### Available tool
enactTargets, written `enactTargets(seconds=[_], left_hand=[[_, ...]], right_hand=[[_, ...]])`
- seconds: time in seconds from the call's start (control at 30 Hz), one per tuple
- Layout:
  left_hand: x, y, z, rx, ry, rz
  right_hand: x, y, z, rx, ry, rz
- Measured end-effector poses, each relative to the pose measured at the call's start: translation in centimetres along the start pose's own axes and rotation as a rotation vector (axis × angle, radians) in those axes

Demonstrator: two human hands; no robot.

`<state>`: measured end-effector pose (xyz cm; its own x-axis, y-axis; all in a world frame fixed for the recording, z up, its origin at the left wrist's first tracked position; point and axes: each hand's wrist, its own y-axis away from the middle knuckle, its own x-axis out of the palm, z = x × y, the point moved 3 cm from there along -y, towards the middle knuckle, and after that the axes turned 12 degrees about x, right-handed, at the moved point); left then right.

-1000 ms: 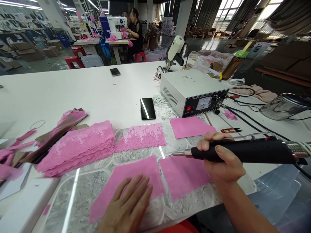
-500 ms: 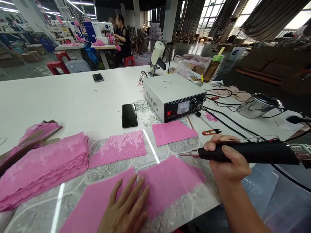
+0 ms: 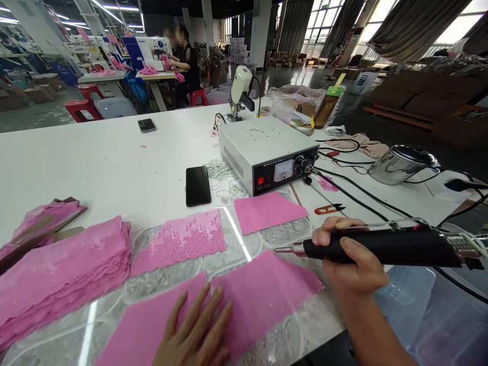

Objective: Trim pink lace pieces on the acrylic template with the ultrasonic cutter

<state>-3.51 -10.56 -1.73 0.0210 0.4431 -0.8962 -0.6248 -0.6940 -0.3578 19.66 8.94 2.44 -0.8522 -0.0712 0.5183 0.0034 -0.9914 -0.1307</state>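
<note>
My left hand [image 3: 198, 328] lies flat with its fingers spread, pressing where two pink fabric pieces meet: the left piece [image 3: 148, 323] and the right piece [image 3: 263, 300]. Wrapped around a black handheld ultrasonic cutter [image 3: 385, 245], my right hand [image 3: 353, 254] keeps its metal tip at the top corner of the right piece. Whether the tip touches the cloth I cannot tell. Behind them are a scalloped pink lace piece [image 3: 183, 239] and a plain pink panel [image 3: 269, 211]. A pile of pink lace pieces [image 3: 64, 274] sits at the left.
A metal generator box [image 3: 269, 150] with a lit red switch stands behind the fabric, cables running right. Near it lie a black phone [image 3: 197, 186], tangled white cord [image 3: 221, 173] and orange thread snips [image 3: 328, 209]. Clear plastic bins [image 3: 406, 292] sit below the table's right edge.
The view has shifted slightly, so the table items appear a little to the left. My left hand stays spread on the fabric, and my right hand still grips the cutter by the same corner.
</note>
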Motion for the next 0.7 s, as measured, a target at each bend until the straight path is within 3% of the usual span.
enactTargets(seconds=[0.7], left_hand=[[0.11, -0.13, 0.09, -0.01, 0.008, -0.017]], right_hand=[[0.93, 0.11, -0.49, -0.033, 0.097, 0.089]])
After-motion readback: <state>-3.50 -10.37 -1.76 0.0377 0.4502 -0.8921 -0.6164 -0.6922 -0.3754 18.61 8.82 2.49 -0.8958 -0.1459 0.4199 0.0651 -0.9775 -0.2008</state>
